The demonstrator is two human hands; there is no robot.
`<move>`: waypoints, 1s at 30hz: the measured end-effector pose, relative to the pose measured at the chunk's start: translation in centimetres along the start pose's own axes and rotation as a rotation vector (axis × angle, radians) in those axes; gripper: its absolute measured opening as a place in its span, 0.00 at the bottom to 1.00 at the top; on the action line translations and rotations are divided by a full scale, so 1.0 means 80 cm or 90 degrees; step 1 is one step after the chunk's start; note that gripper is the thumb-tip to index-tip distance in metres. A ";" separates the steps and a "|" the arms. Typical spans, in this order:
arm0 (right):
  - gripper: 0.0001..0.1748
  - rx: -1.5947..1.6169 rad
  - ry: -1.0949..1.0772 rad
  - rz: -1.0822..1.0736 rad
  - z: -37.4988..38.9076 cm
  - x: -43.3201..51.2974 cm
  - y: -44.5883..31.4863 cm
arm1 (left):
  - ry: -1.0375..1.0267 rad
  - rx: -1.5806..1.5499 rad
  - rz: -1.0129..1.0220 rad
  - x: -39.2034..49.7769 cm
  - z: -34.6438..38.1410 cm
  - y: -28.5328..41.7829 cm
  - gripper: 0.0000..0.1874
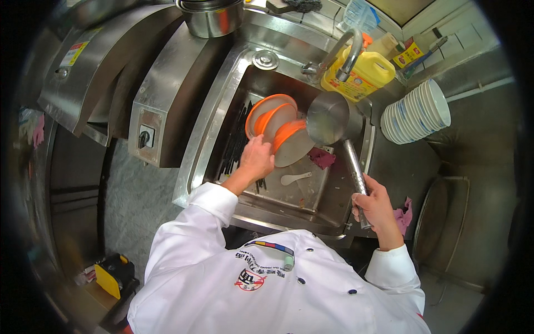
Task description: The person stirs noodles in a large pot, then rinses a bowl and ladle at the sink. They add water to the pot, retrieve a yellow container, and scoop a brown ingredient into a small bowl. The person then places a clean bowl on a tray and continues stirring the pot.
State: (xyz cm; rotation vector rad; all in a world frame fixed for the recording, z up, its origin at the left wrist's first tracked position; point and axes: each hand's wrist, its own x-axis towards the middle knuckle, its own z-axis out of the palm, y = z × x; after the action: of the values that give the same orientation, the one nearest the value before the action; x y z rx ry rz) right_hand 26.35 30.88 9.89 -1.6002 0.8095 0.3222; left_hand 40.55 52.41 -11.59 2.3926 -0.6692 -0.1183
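My right hand [373,204] grips the tubular metal handle of a large ladle [327,121]. The ladle's round, deep bowl is raised over the right side of the stainless steel sink [338,213]. Inside the sink, my left hand [258,158] reaches to the rims of several orange and grey bowls [271,108]; its fingertips are partly hidden, so I cannot tell whether it grips one. One tilted bowl [294,146] lies between that hand and the ladle. Black chopsticks [235,144] lie along the sink's left wall. A white spoon [296,178] and a purple cloth [321,158] rest on the bottom.
A curved faucet [350,54] rises at the back beside a yellow jug [358,75]. Stacked white bowls [415,112] stand on the right counter, with another purple cloth [403,215] nearer me. Metal pots [212,18] and a steel housing with a knob [147,135] are on the left.
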 end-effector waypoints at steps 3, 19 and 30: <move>0.26 -0.037 0.009 0.012 -0.007 -0.007 0.006 | -0.046 -0.017 -0.036 0.007 -0.020 -0.013 0.14; 0.29 -0.013 0.022 -0.053 -0.005 0.004 0.017 | 0.146 0.040 0.144 0.022 -0.007 -0.007 0.25; 0.23 0.272 0.064 0.046 -0.043 -0.057 0.069 | -0.029 0.175 -0.149 0.061 0.080 -0.003 0.38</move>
State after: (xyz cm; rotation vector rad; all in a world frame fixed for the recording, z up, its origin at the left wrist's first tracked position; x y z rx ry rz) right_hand 18.64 29.05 9.29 -1.1963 0.9432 0.1087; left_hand 43.32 46.61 -16.39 2.7359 -0.4461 -0.1905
